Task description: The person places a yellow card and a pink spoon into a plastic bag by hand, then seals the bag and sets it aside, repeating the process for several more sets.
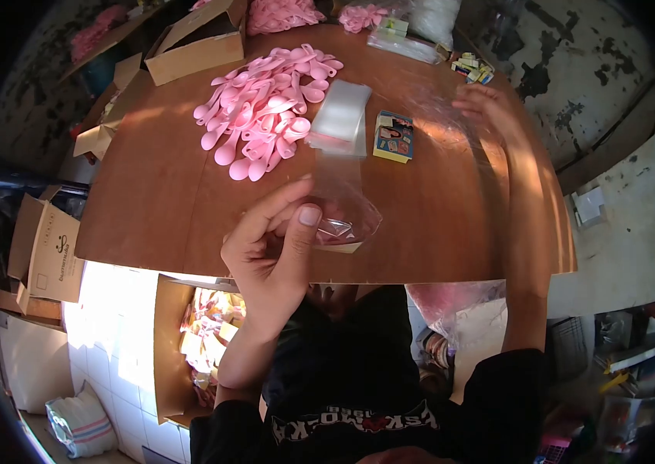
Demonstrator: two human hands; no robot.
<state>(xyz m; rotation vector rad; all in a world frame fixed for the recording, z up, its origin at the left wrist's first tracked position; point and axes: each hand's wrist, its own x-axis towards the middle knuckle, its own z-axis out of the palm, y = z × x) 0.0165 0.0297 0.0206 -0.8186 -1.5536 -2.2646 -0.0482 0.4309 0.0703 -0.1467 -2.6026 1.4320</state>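
Observation:
My left hand [273,240] is raised at the table's front edge, thumb and fingers closed on a clear plastic bag [358,216]. Along the bag's lower side shows a pale strip; what it belongs to I cannot make out. Over the right part of the table is my right hand [489,110], its fingers apart and nothing visible in them. Just behind it lie several small yellow packets [472,68]. Between the hands are a stack of flat clear bags [340,116] and a small stack of blue and yellow printed cards [394,136].
A heap of pink plastic spoons [262,108] covers the table's left middle. An open cardboard box [196,50] and more pink spoons [285,14] stand at the back. Below the front edge, a carton [173,348] holds wrapped packets. Another box [53,247] stands left.

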